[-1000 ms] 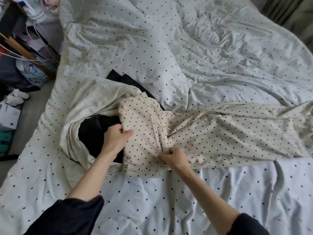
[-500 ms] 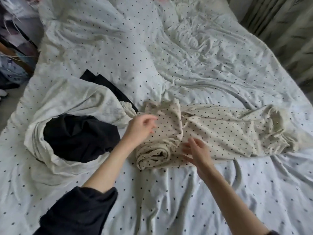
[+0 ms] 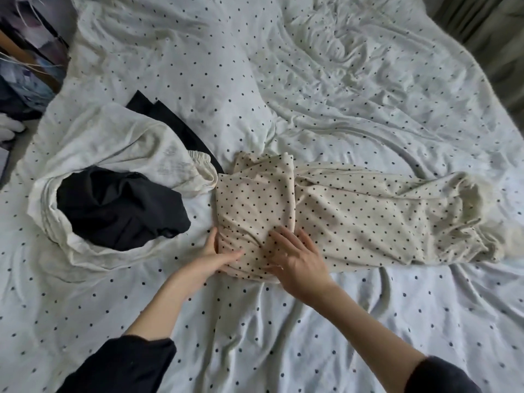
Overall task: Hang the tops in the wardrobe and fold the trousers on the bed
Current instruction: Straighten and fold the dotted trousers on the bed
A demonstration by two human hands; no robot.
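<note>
Right hand (image 3: 297, 262) now flat on folded trousers (image 3: 255, 205), left hand (image 3: 218, 256) fingers gripping edge

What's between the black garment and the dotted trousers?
Head view: a strip of bare bedsheet, and higher up the white garment's elastic cuff, between the black garment and dotted trousers.

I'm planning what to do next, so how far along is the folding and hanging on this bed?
Early. Done: one fold, the near end of the cream dotted trousers doubled over. In hand: the left hand grips that fold's edge while the right hand presses it flat; the legs trail unfolded to the right. Left: the white garment and black garment lie heaped, untouched. No wardrobe in view.
</note>
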